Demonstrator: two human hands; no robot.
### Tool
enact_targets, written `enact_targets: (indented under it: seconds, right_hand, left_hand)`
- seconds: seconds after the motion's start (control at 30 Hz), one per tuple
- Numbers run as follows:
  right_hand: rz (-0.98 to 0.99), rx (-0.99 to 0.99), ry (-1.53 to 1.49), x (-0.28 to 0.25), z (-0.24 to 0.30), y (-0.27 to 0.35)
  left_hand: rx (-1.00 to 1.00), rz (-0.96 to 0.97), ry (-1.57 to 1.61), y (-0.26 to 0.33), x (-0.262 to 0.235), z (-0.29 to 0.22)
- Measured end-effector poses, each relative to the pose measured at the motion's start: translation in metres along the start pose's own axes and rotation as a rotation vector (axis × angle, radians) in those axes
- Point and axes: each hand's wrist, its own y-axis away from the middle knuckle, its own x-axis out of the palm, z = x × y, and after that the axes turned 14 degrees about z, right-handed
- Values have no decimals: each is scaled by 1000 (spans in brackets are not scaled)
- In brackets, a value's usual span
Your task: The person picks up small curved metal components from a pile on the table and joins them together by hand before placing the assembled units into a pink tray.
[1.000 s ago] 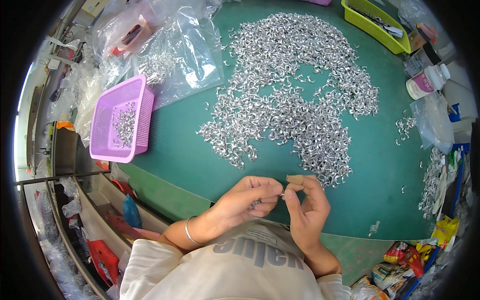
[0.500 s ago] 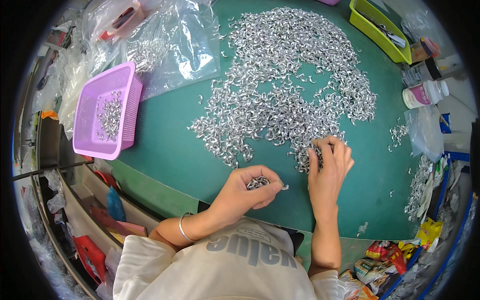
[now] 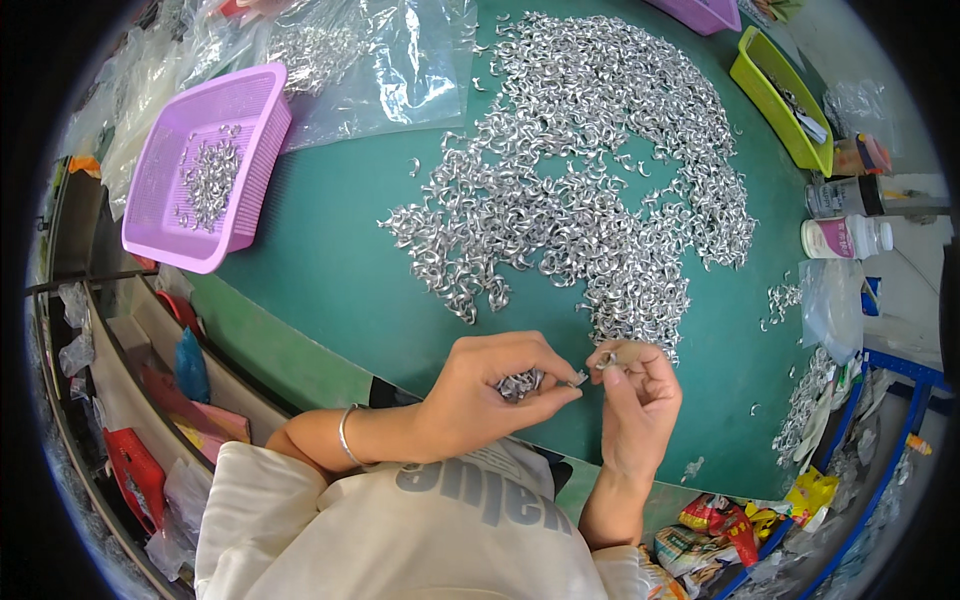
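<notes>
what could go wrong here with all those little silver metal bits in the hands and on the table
The left hand cups several small curved silver metal pieces, so some might slip out if its grip loosens. The right hand seems to pinch a single silver metal piece, which could drop onto the flat green tabletop and get lost in the large loose silver pile nearby.
</notes>
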Motion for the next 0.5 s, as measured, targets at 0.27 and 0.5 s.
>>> enact_targets:
  seconds: [0.27, 0.5]
  right_hand:
    - [15, -163, 229, 10, -1, 7]
    - [14, -469, 802, 14, 0, 7]
  left_hand:
    - [27, -12, -11, 3, -1, -4]
    - [21, -20, -19, 6, -2, -9]
